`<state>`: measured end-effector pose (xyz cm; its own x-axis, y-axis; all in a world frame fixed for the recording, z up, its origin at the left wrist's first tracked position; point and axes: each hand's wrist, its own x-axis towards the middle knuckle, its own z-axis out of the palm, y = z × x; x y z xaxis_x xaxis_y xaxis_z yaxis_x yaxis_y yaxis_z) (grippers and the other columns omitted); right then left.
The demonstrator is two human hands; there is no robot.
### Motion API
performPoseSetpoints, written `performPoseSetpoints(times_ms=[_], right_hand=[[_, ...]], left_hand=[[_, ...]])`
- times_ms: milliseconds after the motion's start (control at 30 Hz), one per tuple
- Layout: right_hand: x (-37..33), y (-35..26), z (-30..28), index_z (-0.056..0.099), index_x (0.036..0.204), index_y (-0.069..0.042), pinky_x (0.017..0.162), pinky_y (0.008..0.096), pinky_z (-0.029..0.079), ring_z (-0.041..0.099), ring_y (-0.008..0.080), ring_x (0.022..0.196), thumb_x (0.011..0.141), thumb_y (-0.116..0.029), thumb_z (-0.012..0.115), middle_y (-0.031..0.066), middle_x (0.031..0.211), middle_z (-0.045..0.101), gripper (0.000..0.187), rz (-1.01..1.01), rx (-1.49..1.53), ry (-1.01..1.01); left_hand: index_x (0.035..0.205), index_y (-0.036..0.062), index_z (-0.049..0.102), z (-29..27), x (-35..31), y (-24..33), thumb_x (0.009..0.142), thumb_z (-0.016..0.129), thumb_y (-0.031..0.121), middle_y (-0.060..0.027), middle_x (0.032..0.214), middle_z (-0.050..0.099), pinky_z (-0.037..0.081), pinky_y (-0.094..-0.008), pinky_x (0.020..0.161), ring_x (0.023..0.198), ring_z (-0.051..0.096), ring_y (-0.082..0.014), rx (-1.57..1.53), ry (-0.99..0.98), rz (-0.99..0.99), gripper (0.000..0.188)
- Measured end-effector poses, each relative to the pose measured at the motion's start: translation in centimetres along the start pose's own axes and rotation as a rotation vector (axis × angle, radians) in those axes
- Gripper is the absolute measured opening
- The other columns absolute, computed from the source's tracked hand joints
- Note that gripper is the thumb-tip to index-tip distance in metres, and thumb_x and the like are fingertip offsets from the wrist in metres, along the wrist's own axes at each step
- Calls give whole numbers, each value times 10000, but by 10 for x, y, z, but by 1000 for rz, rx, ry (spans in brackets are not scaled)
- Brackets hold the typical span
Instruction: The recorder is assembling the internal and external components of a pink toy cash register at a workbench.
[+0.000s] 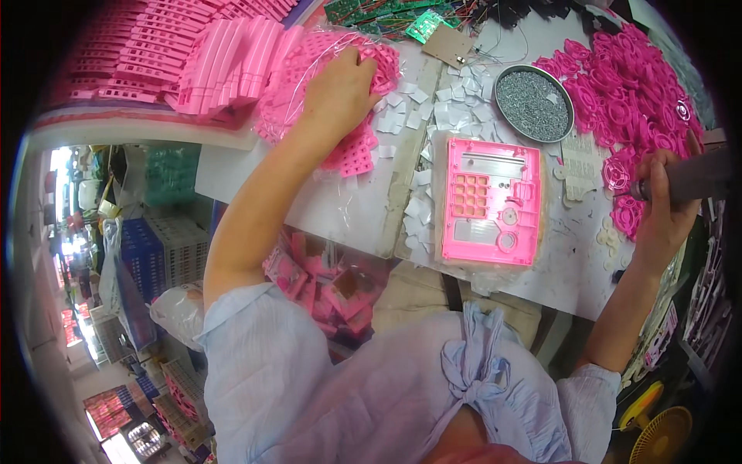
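My left hand (340,91) reaches into a clear plastic bag (290,73) of pink keypad pieces (355,155). Its fingers curl down among them, and the fingertips are hidden. At the right, my right hand (663,205) is wrapped round a dark grey electric screwdriver (692,176), above the edge of a pile of pink round parts (634,85). Between the hands, a pink plastic housing (495,203) lies inner side up on a wrapped block, with square key openings and a clear window strip. Beyond it stands a round dish of small screws (533,104).
White paper slips (464,100) lie scattered across the white worktop (340,209). Stacked pink panels (224,66) fill the far left. Green circuit boards (425,25) with wires lie at the back. Below the table edge sit more pink parts (332,290). A yellow fan (661,433) stands lower right.
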<state>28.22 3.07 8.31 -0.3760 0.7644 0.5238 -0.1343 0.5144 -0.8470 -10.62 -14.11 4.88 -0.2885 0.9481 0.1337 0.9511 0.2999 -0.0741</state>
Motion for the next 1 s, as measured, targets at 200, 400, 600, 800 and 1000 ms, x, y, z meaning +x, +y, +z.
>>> performPoseSetpoints(times_ms=[200,400,600,800,1000], right_hand=[[-5,16,-23,430,1386,42,733,284,495,603,146,851,973,12,598,85,992,630,447,54,-41,12],[-5,-5,-6,358,1454,15,791,291,505,610,174,967,909,-23,702,145,1139,596,646,-313,-368,239],[-67,-23,33,510,1344,-33,945,435,451,557,295,1130,738,-115,850,176,1265,561,699,-397,-405,-83],[-94,-27,84,571,1233,-63,947,453,434,559,344,1075,654,-91,855,141,1208,614,645,-284,-166,-460],[-91,-16,91,656,1040,-63,898,427,484,618,321,1013,671,-41,831,113,1079,675,409,-157,57,-564]], left_hand=[[1038,80,676,-5,-22,-6,805,736,139,-128,1019,616,546,-459,797,1000,627,-331,7,15,176,248],[1006,87,704,-29,-46,11,763,756,-8,-99,1024,687,551,-349,693,852,671,-275,-330,417,504,266],[989,61,678,-32,-104,87,725,765,-47,-117,1004,691,543,-376,686,829,666,-277,-621,567,559,299],[996,50,653,-23,-128,127,706,777,-70,-126,1007,680,548,-371,694,825,661,-282,-782,576,469,337],[1006,51,622,-10,-152,135,673,731,-89,-153,1037,683,576,-392,754,906,691,-323,-1081,549,338,377]])
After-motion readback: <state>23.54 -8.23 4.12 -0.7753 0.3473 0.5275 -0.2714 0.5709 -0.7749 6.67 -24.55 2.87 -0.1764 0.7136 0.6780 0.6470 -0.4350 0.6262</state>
